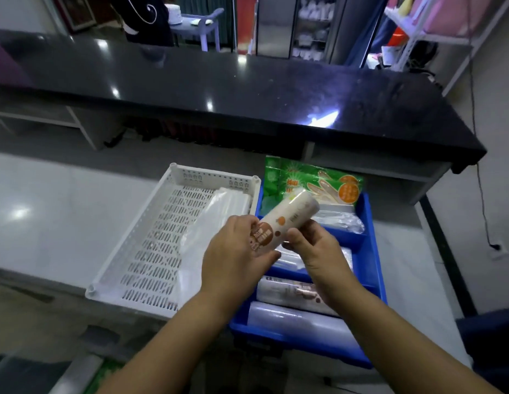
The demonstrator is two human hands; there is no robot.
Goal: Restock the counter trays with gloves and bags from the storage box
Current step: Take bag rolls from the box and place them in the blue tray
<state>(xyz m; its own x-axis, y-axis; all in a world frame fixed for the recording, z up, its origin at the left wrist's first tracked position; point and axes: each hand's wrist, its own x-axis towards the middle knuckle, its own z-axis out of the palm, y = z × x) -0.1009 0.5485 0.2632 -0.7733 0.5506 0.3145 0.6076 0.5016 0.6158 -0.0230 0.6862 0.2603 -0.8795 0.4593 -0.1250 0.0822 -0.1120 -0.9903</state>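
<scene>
Holding a bag roll (287,220) aloft: left grip (236,251) wrapped round its lower end, right grip (315,245) pinching its side, above the blue storage box (372,245), just beside the white tray (128,231).

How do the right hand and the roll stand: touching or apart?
Touching. The head view shows the right hand pinching the roll at its middle; the left hand grips its labelled end.

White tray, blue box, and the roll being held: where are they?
white tray (151,237): head view, bare slotted floor.
blue box (368,245): head view, right wall.
roll (287,218): head view, middle of its wrapper.
</scene>
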